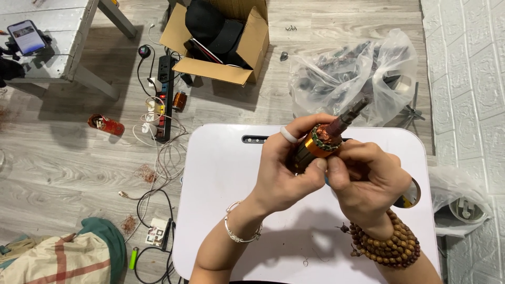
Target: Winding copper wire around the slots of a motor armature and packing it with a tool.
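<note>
In the middle of the frame, our left hand (pixel 286 168) grips the motor rotor (pixel 322 141) over the white table (pixel 221 210). Our right hand (pixel 368 181) pinches it, maybe with a tool. We should hold it steady.

White lap table (pixel 221 210), cardboard box (pixel 221 47), black power strip (pixel 163 100), clear plastic bag of parts (pixel 352 79), phone (pixel 26 37)

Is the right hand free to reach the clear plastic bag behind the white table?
Probably not as things stand: the right hand and left hand both grip the motor rotor, though nothing blocks the way to the plastic bag.
</note>
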